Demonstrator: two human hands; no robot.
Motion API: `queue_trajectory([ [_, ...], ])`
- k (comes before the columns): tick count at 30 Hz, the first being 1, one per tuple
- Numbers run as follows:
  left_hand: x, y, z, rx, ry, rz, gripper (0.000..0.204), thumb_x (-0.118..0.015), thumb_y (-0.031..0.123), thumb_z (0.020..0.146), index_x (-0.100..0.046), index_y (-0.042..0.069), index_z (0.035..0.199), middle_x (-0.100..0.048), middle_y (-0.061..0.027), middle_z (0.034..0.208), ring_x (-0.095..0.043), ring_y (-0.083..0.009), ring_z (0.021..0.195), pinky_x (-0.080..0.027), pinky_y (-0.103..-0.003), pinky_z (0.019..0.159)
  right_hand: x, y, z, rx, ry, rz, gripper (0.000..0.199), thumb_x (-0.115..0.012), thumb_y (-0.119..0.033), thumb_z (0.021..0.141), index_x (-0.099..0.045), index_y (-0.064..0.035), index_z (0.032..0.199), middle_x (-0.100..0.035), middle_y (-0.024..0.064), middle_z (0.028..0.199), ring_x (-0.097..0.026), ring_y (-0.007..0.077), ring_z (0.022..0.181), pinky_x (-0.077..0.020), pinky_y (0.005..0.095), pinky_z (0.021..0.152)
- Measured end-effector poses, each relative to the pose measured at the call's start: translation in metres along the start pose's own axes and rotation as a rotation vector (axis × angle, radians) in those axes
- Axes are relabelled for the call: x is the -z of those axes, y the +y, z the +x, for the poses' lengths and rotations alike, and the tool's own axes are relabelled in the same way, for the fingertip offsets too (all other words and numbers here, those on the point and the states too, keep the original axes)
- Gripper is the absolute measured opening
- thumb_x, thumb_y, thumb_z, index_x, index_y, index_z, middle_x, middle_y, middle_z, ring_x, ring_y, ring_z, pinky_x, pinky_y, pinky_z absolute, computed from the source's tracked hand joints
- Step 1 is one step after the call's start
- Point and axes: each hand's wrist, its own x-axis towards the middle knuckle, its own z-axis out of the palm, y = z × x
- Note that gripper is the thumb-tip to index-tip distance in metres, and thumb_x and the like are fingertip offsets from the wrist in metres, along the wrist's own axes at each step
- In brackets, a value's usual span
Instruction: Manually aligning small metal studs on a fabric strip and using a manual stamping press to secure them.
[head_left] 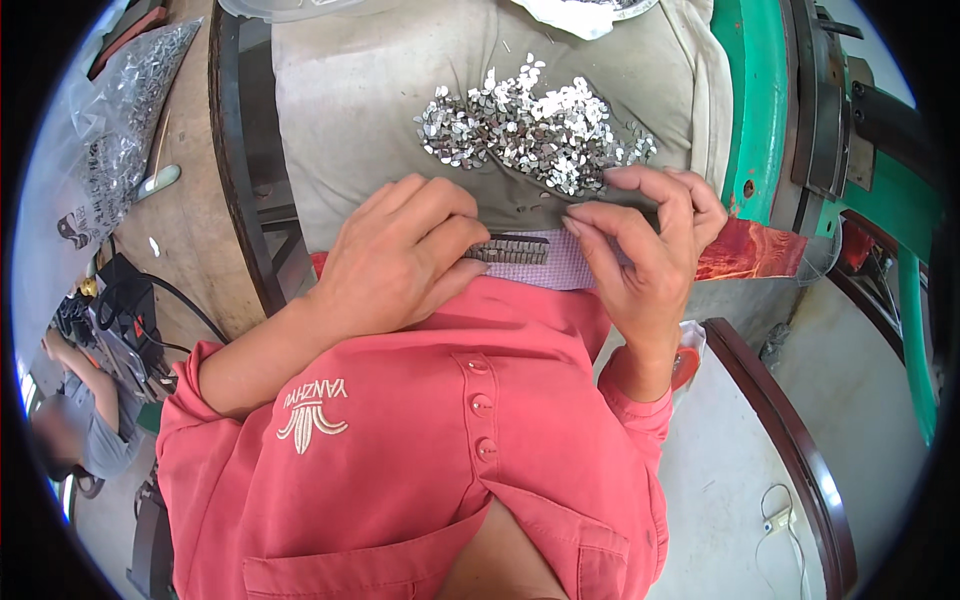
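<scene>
My left hand [400,250] is closed on one end of a short, dark metal strip [515,251] with a row of slots, like a comb. The strip's other end sticks out to the right, over a pale checked cloth [545,276] at my lap. To its right, my right hand [645,235] has thumb and forefinger brought together in a pinch; anything between them is too small to make out. Just beyond that hand lies a heap of small, flat, shiny metal pieces [540,125], spread on a grey-green cloth [340,120]. A few loose pieces lie nearer my right fingertips.
Green machine framing [760,100] stands along the right. A clear bag of metal parts [140,110] rests on a wooden table [190,230] at left. At the far edge are a clear plastic tray [300,8] and a white-lined bowl [585,15]. Another person [100,410] sits at far left.
</scene>
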Motion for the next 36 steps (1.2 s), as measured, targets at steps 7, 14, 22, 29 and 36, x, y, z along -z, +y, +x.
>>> queue_trajectory([
  [7, -0.001, 0.0, 0.002, -0.009, -0.004, -0.036, 0.023, -0.08, 0.01, 0.072, -0.066, 0.007, 0.09, -0.061, -0.0056, 0.097, -0.059, -0.0265, 0.087, -0.046, -0.037, 0.074, -0.011, -0.013, 0.005, 0.046, 0.002, 0.018, 0.019, -0.084, -0.014, 0.067, -0.074, -0.0182, 0.082, -0.065, -0.0033, 0.11, -0.049, 0.0283, 0.115, -0.0317, 0.0393, 0.096],
  [14, 0.0, 0.002, 0.001, 0.021, -0.011, -0.028, 0.021, -0.079, 0.009, 0.073, -0.065, 0.007, 0.089, -0.061, -0.0055, 0.096, -0.058, -0.0262, 0.087, -0.046, -0.038, 0.075, -0.03, -0.014, 0.017, 0.105, 0.031, -0.003, 0.014, -0.081, -0.015, 0.069, -0.071, -0.0178, 0.08, -0.064, -0.004, 0.11, -0.05, 0.0248, 0.114, -0.0287, 0.0415, 0.097],
  [22, -0.003, 0.002, 0.003, 0.003, -0.011, -0.013, 0.021, -0.079, 0.011, 0.074, -0.064, 0.009, 0.088, -0.06, -0.0043, 0.096, -0.058, -0.0264, 0.087, -0.045, -0.038, 0.075, -0.018, -0.006, 0.018, 0.082, 0.062, 0.013, 0.017, -0.083, -0.016, 0.069, -0.074, -0.0178, 0.083, -0.065, -0.0036, 0.108, -0.048, 0.0278, 0.115, -0.03, 0.0392, 0.097],
  [29, -0.006, 0.002, 0.006, 0.005, 0.003, -0.009, 0.02, -0.08, 0.013, 0.074, -0.064, 0.009, 0.086, -0.061, -0.0028, 0.095, -0.058, -0.0251, 0.087, -0.045, -0.037, 0.075, -0.012, -0.006, 0.004, 0.026, 0.008, 0.036, 0.02, -0.085, -0.013, 0.067, -0.074, -0.0187, 0.084, -0.065, -0.003, 0.11, -0.048, 0.0291, 0.114, -0.0316, 0.0392, 0.096],
  [36, -0.002, 0.002, 0.002, -0.001, 0.001, -0.018, 0.025, -0.082, 0.015, 0.072, -0.064, 0.008, 0.089, -0.06, -0.0047, 0.096, -0.058, -0.0261, 0.087, -0.045, -0.038, 0.075, -0.021, -0.012, 0.011, 0.072, 0.042, 0.006, 0.017, -0.081, -0.016, 0.068, -0.075, -0.0203, 0.083, -0.065, -0.0048, 0.111, -0.048, 0.0268, 0.115, -0.0308, 0.0389, 0.096],
])
